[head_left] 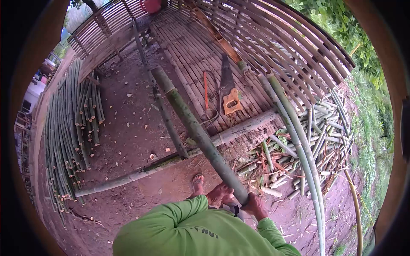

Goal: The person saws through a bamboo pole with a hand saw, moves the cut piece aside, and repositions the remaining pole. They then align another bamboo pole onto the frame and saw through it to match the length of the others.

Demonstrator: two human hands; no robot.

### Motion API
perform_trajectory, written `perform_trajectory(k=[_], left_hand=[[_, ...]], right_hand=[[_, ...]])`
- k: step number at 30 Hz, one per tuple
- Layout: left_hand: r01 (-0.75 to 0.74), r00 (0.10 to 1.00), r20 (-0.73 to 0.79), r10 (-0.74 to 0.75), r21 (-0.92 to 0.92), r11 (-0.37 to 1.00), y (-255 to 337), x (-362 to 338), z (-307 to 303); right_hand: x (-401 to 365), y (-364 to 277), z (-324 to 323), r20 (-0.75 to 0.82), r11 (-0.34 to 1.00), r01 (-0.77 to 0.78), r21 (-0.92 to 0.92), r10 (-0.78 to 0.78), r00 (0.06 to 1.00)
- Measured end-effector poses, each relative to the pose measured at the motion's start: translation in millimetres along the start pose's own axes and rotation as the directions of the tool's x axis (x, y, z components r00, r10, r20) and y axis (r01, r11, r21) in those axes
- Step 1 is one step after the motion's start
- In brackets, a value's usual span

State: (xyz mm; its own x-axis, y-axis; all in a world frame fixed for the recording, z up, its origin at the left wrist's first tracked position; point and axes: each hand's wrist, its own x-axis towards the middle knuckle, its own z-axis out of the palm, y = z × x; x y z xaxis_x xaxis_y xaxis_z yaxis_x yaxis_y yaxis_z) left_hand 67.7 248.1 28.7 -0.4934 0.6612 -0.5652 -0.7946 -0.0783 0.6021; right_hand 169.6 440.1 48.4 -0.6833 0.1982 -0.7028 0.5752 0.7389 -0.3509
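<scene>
A thick green bamboo pole (192, 123) slants from the upper middle down toward my body, crossing over a horizontal bamboo rail (141, 173). Near the pole's lower end, my left hand (220, 194) is closed against its left side. My right hand (256, 206) wraps round the end of the same pole, to the right of my left hand. Beyond the rail, a handsaw (226, 77) with an orange-brown handle and a red-framed bow saw (206, 91) lie on the slatted bamboo platform (183, 47).
Bundled bamboo poles (64, 128) lie at the left. Cut bamboo pieces (320, 136) are heaped at the right, near two long bent poles (299, 141). A slatted fence (273, 34) borders the platform. A thin post (158, 94) leans left of the held pole.
</scene>
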Motion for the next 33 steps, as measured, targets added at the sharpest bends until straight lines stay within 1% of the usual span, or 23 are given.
perform_trajectory(k=[1, 2, 4, 6, 8, 9, 10, 12, 13, 14, 17, 19, 22, 23, 24, 25, 26, 28, 29, 30, 31, 32, 33], left_hand=[[-0.034, 0.998, 0.05, 0.046, -0.207, 0.978, 15, 6, -9], [-0.125, 0.982, -0.177, 0.069, -0.331, 0.935, 45, 9, -12], [-0.324, 0.928, -0.257, 0.269, -0.205, 0.924, 113, 16, -51], [-0.423, 0.886, -0.285, 0.365, -0.179, 0.888, 197, 13, -88], [-0.473, 0.858, -0.293, 0.422, -0.133, 0.871, 290, -2, -118], [-0.505, 0.835, -0.3, 0.462, -0.082, 0.859, 333, -3, -138], [-0.58, 0.774, -0.307, 0.553, 0.006, 0.815, 372, -7, -156], [-0.602, 0.722, -0.347, 0.598, 0.109, 0.791, 445, -20, -188], [-0.588, 0.684, -0.406, 0.606, 0.184, 0.788, 476, -28, -197], [-0.566, 0.642, -0.462, 0.612, 0.253, 0.785, 500, -35, -206], [-0.599, 0.661, -0.404, 0.632, 0.224, 0.769, 540, -8, -274], [-0.732, 0.664, -0.322, 0.675, -0.091, 0.676, 511, -27, -258], [-0.524, 0.835, -0.166, 0.525, 0.054, 0.85, 372, -23, -278], [-0.355, 0.922, -0.117, 0.37, 0.125, 0.926, 316, -52, -246], [-0.257, 0.966, 0.08, 0.245, 0.196, 0.946, 251, -61, -228], [-0.196, 0.973, 0.182, 0.145, 0.305, 0.932, 193, -63, -206], [-0.162, 0.959, 0.28, 0.042, 0.42, 0.893, 135, -64, -185], [0.098, 0.914, 0.381, -0.142, 0.132, 0.986, 101, -71, -123], [0.026, 0.949, 0.313, 0.029, -0.168, 0.985, 69, -44, -112], [-0.118, 0.952, 0.255, 0.172, -0.214, 0.97, 70, -14, -103], [-0.266, 0.93, 0.187, 0.316, -0.251, 0.931, 87, 6, -98], [-0.187, 0.976, 0.015, 0.217, -0.444, 0.876, 146, -5, -91], [-0.322, 0.937, 0.001, 0.349, -0.383, 0.866, 169, 5, -103]], right_hand=[[-6, -42, -12, -0.116, 0.995, 0.096, 0.038, -0.091, 0.989], [-2, -66, -12, -0.229, 0.953, 0.232, 0.195, -0.185, 0.955], [7, -90, -13, -0.465, 0.677, 0.524, 0.517, -0.292, 0.836], [-26, -86, -31, -0.602, 0.748, 0.635, 0.193, -0.421, 0.679], [-74, -62, -32, -0.418, 0.934, 0.328, 0.142, -0.244, 0.875], [-92, -35, -17, -0.349, 0.979, 0.192, 0.066, -0.157, 0.924], [-111, -1, 2, -0.253, 0.987, 0.101, 0.124, -0.067, 0.965], [-151, 27, 28, -0.167, 0.992, -0.028, -0.122, 0.007, 0.986], [-158, 48, 52, -0.216, 0.993, -0.096, -0.067, 0.08, 0.973], [-176, 48, 75, -0.335, 0.978, 0.045, -0.205, -0.113, 0.935], [-153, 48, 105, -0.24, 0.997, -0.074, 0.01, 0.074, 0.968], [-117, 44, 114, -0.148, 0.985, -0.143, 0.092, 0.156, 0.977], [-46, 42, 122, -0.034, 0.966, -0.208, 0.152, 0.215, 0.976], [-18, 37, 120, -0.023, 0.966, -0.211, 0.147, 0.217, 0.976], [-11, -21, 95, -0.177, 0.992, -0.038, 0.122, 0.059, 0.982], [9, -61, 73, -0.168, 0.995, -0.087, -0.043, 0.078, 0.983], [10, -129, 29, -0.126, 0.99, -0.121, -0.073, 0.111, 0.986], [4, -222, -26, -0.334, 0.991, 0.128, 0.04, -0.108, 0.936], [2, -237, -46, -0.47, 0.923, 0.376, 0.085, -0.296, 0.832], [-2, -242, -55, -0.602, 0.792, 0.604, 0.091, -0.439, 0.667], [-6, -230, -58, -0.684, 0.753, 0.658, 0.015, -0.472, 0.556], [-13, -207, -60, -0.747, 0.71, 0.701, -0.067, -0.501, 0.437], [-26, -176, -56, -0.65, 0.844, 0.536, 0.011, -0.401, 0.645]])
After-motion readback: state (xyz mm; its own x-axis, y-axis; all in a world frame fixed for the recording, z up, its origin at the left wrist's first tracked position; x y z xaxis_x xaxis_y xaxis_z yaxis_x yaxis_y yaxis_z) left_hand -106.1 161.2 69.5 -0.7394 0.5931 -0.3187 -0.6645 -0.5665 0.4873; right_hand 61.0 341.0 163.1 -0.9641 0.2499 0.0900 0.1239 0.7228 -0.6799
